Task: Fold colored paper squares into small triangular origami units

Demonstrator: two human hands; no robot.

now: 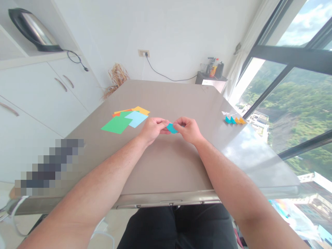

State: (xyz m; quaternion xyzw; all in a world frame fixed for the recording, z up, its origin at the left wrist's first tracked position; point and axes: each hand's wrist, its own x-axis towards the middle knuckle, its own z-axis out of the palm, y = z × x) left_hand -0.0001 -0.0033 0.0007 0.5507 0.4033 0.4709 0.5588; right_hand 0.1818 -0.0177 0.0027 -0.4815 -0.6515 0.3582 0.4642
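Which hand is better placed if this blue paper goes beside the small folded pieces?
Probably the right hand: it grips one side of the blue paper and sits nearer the folded pieces, off to the right. The left hand is farther away.

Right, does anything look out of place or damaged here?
A pixelated patch hides whatever is at the left edge of the table. Otherwise nothing stands out: the loose paper sheets overlap unevenly without visible damage, and the blue paper between left hand and right hand is partly covered.
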